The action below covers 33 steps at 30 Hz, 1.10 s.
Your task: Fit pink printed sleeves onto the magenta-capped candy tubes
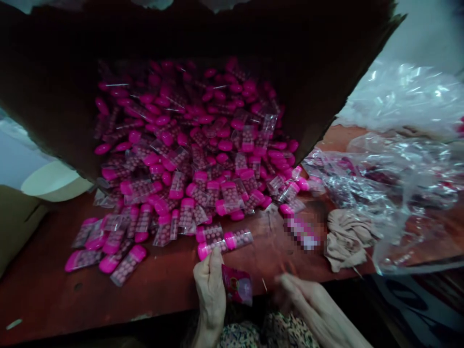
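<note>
A big heap of small clear tubes with pink caps, each in a clear wrapper, spills out of a tipped cardboard box onto a red-brown table. At the table's front edge my left hand is closed on a small pink printed packet, close below two tubes. To its right my right hand is blurred, with fingers drawn together; I cannot make out anything in it.
Crumpled clear plastic bags cover the table's right side. A beige cloth lies beside them. A pale bowl sits at the left behind the box. A blurred-out item lies near the cloth.
</note>
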Each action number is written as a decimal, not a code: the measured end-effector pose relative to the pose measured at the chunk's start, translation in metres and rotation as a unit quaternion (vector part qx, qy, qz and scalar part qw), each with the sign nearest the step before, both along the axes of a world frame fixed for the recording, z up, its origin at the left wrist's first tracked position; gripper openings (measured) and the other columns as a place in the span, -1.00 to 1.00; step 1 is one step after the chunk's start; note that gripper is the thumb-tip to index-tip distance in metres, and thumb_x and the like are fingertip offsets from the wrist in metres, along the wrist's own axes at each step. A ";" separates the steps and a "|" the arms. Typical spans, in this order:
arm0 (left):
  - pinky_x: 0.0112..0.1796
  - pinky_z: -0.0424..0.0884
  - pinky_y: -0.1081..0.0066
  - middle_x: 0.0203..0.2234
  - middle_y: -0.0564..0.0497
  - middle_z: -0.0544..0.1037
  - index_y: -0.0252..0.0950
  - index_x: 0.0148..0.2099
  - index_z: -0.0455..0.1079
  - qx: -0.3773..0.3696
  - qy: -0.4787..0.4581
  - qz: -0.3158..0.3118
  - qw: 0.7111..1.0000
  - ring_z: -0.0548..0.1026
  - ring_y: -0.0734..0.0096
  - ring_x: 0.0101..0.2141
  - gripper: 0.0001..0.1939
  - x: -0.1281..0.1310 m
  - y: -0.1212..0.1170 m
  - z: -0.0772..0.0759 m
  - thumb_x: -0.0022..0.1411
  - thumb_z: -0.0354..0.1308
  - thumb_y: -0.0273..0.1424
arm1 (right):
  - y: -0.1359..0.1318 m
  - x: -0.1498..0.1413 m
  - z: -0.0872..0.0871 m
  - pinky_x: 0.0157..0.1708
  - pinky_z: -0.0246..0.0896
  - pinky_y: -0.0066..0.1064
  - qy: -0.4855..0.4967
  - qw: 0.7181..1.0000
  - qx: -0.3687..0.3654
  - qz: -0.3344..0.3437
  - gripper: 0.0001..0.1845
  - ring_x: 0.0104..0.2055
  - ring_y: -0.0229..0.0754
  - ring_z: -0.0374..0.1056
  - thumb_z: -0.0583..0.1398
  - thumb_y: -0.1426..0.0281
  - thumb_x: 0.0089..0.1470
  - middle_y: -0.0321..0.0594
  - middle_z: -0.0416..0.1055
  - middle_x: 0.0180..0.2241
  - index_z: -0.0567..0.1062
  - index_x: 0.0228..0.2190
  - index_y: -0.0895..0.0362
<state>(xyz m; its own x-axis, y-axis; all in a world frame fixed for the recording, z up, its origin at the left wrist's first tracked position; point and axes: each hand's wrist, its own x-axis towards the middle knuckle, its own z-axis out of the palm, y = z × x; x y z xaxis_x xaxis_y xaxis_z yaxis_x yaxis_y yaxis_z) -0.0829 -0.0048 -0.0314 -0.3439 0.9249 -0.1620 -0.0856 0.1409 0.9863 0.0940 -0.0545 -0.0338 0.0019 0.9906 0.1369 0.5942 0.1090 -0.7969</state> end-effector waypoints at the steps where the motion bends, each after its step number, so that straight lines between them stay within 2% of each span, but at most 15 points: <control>1: -0.64 -0.04 0.45 -0.73 0.17 -0.02 -0.23 -0.66 0.00 0.016 0.026 -0.014 0.999 -0.03 0.55 -0.66 -0.52 -0.001 0.001 0.003 0.17 -0.01 -0.10 | 0.008 -0.001 0.008 -0.47 0.35 -0.40 0.012 0.999 -0.040 0.014 -0.68 -0.39 -0.16 0.42 0.05 0.16 0.14 -0.20 0.49 -0.41 0.51 -0.26 0.03; 3: -0.62 0.01 0.45 -0.72 0.16 0.03 -0.24 -0.65 0.06 0.053 0.075 -0.045 0.995 0.01 0.54 -0.66 -0.56 -0.002 0.003 0.009 0.20 -0.03 -0.16 | 0.020 -0.012 0.023 -0.27 0.35 -0.33 0.044 0.995 -0.087 0.038 -0.57 -0.18 -0.08 0.40 0.10 0.13 0.09 -0.13 0.47 -0.19 0.42 -0.06 0.07; 4: -0.60 0.04 0.45 -0.72 0.15 0.07 -0.25 -0.64 0.11 0.070 0.098 -0.059 0.991 0.05 0.53 -0.65 -0.58 -0.003 0.004 0.012 0.22 -0.04 -0.20 | 0.024 -0.021 0.028 -0.24 0.34 -0.34 0.076 0.992 -0.087 0.047 -0.53 -0.15 -0.08 0.38 0.11 0.12 0.07 -0.11 0.45 -0.16 0.39 -0.04 0.10; 5: -0.59 0.06 0.45 -0.72 0.14 0.11 -0.26 -0.62 0.15 0.084 0.118 -0.068 0.987 0.08 0.52 -0.65 -0.60 -0.003 0.005 0.014 0.22 -0.04 -0.23 | 0.028 -0.031 0.030 -0.31 0.33 -0.40 0.116 0.986 -0.102 0.062 -0.58 -0.24 -0.15 0.39 0.09 0.14 0.11 -0.15 0.47 -0.25 0.41 -0.09 0.12; 7: -0.58 0.08 0.45 -0.71 0.14 0.16 -0.27 -0.60 0.20 0.100 0.142 -0.068 0.982 0.11 0.52 -0.64 -0.63 -0.002 0.006 0.017 0.22 -0.03 -0.27 | 0.031 -0.052 0.030 -0.55 0.21 -0.53 0.162 0.979 -0.101 0.069 -0.65 -0.52 -0.30 0.30 -0.02 0.19 0.19 -0.29 0.38 -0.53 0.43 -0.35 0.16; 9: -0.59 0.08 0.46 -0.72 0.15 0.15 -0.26 -0.62 0.19 0.090 0.128 -0.036 0.987 0.09 0.53 -0.66 -0.63 0.001 0.007 0.017 0.20 0.01 -0.25 | 0.030 -0.068 0.026 -0.65 0.06 -0.57 0.143 0.988 -0.041 0.032 -0.64 -0.64 -0.37 0.16 -0.05 0.26 0.22 -0.37 0.25 -0.64 0.34 -0.50 0.15; 12: -0.64 0.08 0.47 -0.75 0.16 0.12 -0.25 -0.66 0.12 0.026 0.015 0.022 0.999 0.08 0.55 -0.68 -0.57 0.011 0.010 0.018 0.14 0.06 -0.14 | 0.032 -0.082 0.020 -0.67 0.00 -0.54 0.026 0.991 0.131 -0.013 -0.67 -0.69 -0.37 0.12 -0.09 0.39 0.24 -0.38 0.20 -0.69 0.30 -0.52 0.12; 14: -0.65 0.12 0.48 -0.76 0.16 0.15 -0.24 -0.67 0.12 -0.022 -0.083 0.054 0.995 0.12 0.55 -0.69 -0.55 0.018 0.013 0.022 0.07 0.09 -0.07 | 0.039 -0.086 0.018 -0.63 0.04 -0.51 -0.035 0.973 0.228 0.016 -0.68 -0.67 -0.32 0.18 -0.10 0.39 0.23 -0.33 0.24 -0.69 0.32 -0.50 0.12; 15: -0.65 0.14 0.48 -0.76 0.15 0.18 -0.24 -0.66 0.14 -0.039 -0.116 0.066 0.990 0.14 0.54 -0.69 -0.55 0.021 0.014 0.026 0.06 0.10 -0.05 | 0.044 -0.086 0.018 -0.61 0.06 -0.50 -0.044 0.967 0.248 0.034 -0.69 -0.64 -0.30 0.23 -0.08 0.38 0.22 -0.29 0.28 -0.67 0.33 -0.49 0.12; 16: -0.64 0.16 0.49 -0.76 0.15 0.21 -0.25 -0.64 0.16 -0.049 -0.134 0.079 0.987 0.17 0.54 -0.69 -0.56 0.023 0.015 0.030 0.05 0.10 -0.04 | 0.050 -0.086 0.019 -0.59 0.09 -0.50 -0.071 0.966 0.239 0.067 -0.69 -0.60 -0.29 0.28 -0.09 0.41 0.22 -0.24 0.34 -0.61 0.35 -0.46 0.14; 20: -0.62 0.20 0.52 -0.74 0.16 0.26 -0.27 -0.60 0.20 -0.057 -0.143 0.100 0.983 0.19 0.57 -0.68 -0.60 0.025 0.015 0.044 0.02 0.14 -0.07 | 0.060 -0.084 0.022 -0.68 -0.03 -0.48 -0.071 0.967 0.241 0.031 -0.65 -0.71 -0.32 0.15 -0.12 0.45 0.24 -0.32 0.24 -0.71 0.30 -0.53 0.13; 24: -0.65 0.13 0.53 -0.78 0.21 0.15 -0.25 -0.66 0.08 -0.040 -0.186 0.069 0.979 0.12 0.61 -0.70 -0.53 0.026 0.019 0.043 -0.04 0.19 -0.07 | 0.055 -0.085 0.024 -0.63 0.05 -0.51 -0.053 0.966 0.250 0.041 -0.67 -0.65 -0.32 0.24 -0.10 0.40 0.24 -0.28 0.30 -0.67 0.34 -0.48 0.13; 26: -0.67 0.10 0.54 -0.79 0.23 0.14 -0.26 -0.65 0.08 -0.044 -0.191 0.077 0.978 0.11 0.62 -0.71 -0.53 0.026 0.022 0.041 -0.05 0.21 -0.07 | 0.058 -0.085 0.024 -0.64 0.02 -0.51 -0.039 0.969 0.242 0.040 -0.64 -0.66 -0.32 0.23 -0.09 0.39 0.24 -0.30 0.28 -0.68 0.33 -0.53 0.13; 30: -0.67 0.13 0.55 -0.78 0.21 0.24 -0.31 -0.61 0.22 -0.054 -0.198 0.085 0.975 0.17 0.62 -0.72 -0.54 0.021 0.028 0.042 -0.10 0.23 -0.02 | 0.068 -0.080 0.023 -0.71 -0.09 -0.52 0.000 0.979 0.201 -0.016 -0.66 -0.75 -0.39 0.06 -0.09 0.41 0.24 -0.41 0.17 -0.72 0.29 -0.53 0.14; 33: -0.57 0.28 0.50 -0.66 0.06 0.45 -0.35 -0.47 0.40 -0.054 -0.265 0.025 0.963 0.36 0.50 -0.63 -0.45 0.014 0.023 0.040 -0.05 0.09 0.11 | 0.071 -0.074 0.021 -0.74 -0.13 -0.55 0.033 0.983 0.163 -0.080 -0.70 -0.76 -0.41 0.00 -0.09 0.41 0.25 -0.46 0.11 -0.72 0.26 -0.50 0.13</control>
<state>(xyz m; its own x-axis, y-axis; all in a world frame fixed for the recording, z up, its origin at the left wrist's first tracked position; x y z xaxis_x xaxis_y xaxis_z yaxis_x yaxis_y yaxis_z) -0.0685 0.0180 0.0086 -0.2305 0.8777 -0.4202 -0.5811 0.2222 0.7829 0.0205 0.0165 -0.0125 0.1735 0.8803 0.4415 0.5719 0.2749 -0.7729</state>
